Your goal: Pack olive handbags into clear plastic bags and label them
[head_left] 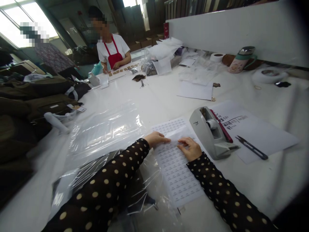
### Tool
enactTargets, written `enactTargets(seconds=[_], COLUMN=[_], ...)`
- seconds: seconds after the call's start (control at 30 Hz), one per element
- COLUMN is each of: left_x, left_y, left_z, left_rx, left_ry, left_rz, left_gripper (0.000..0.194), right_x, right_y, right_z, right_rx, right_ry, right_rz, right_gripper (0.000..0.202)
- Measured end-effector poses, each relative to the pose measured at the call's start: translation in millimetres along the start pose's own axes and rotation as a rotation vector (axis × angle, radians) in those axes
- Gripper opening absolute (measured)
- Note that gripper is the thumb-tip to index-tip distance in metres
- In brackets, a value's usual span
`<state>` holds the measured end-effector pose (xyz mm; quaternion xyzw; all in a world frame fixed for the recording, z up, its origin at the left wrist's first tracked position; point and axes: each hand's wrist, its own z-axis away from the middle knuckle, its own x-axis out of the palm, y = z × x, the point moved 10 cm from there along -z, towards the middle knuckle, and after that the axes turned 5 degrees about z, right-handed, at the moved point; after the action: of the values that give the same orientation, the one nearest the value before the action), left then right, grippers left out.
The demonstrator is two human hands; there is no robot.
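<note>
A white sheet of small printed labels (180, 180) lies on the table in front of me. My left hand (156, 139) is closed at the sheet's left side, with thumb and fingers pinching the paper. Over the sheet's right side, my right hand (190, 149) has thumb and forefinger drawn together in a pinch; anything between them is too small to make out. Under my left forearm lies a clear plastic bag (154, 170) with a dark item inside. A grey tape dispenser (201, 129) stands right beside the sheet.
Black thread snips (252, 148) rest on a handwritten paper (272, 135) at right. Flat plastic bags (106, 125) lie left of the sheet. Dark bags (31, 109) are piled at far left. A cup (238, 61) and tape rolls stand behind. A co-worker in a red apron (115, 58) works across the table.
</note>
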<state>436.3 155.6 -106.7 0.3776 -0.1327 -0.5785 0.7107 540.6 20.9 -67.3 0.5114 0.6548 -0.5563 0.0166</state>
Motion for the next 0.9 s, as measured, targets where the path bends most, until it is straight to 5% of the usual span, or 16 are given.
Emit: enactTargets(seconds=[0.2,0.4,0.9], left_x=[17.6,23.9,29.2], left_y=[7.5,22.5,46.4], left_z=[5.8,32.3,64.6], left_rx=[0.044,0.111,0.257], left_ry=[-0.102,-0.131,-0.116], left_rz=[0.161,0.241,0.158], left_gripper=[0.033,0.021,0.043], right_x=[0.0,-7.5,-28.1], right_y=[-13.9,-30.6,-86.6], right_z=[-0.4,5.0,30.5], right_rx=[-0.031,0.055,-0.097], right_ry=[-0.039,0.08,0.254], right_rz=[0.058,0.14,0.246], right_gripper=[0.008,0.013,0.013])
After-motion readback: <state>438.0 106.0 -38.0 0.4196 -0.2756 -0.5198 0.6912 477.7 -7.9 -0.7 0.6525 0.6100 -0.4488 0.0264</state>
